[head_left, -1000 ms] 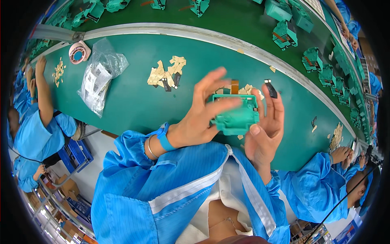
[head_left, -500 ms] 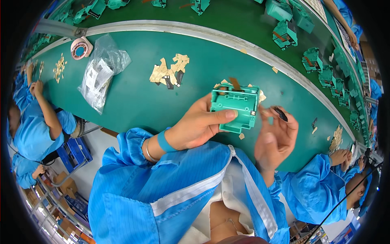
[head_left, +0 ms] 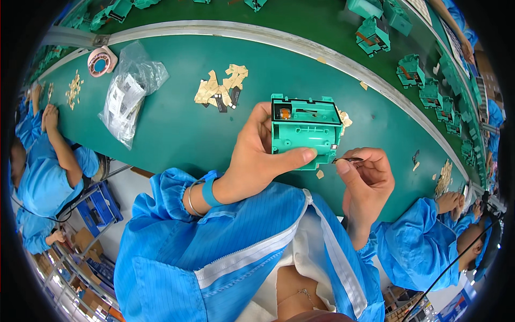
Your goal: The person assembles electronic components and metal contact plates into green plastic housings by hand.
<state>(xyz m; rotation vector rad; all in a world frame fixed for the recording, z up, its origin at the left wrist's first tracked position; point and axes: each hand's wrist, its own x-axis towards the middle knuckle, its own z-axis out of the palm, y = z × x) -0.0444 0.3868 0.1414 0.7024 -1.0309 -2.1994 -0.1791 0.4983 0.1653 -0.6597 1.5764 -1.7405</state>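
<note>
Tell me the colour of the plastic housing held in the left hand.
Teal green; the plastic housing in the left hand shows best in the head view.

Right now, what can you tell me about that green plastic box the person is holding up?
The green plastic housing is a boxy moulded part, glossy teal, with ribs and round holes on its facing side and an open top showing a dark recess with a small orange piece. It is held upright above the green table by the left hand, thumb across its lower edge. The right hand pinches a small dark part beside its lower right corner.
</note>
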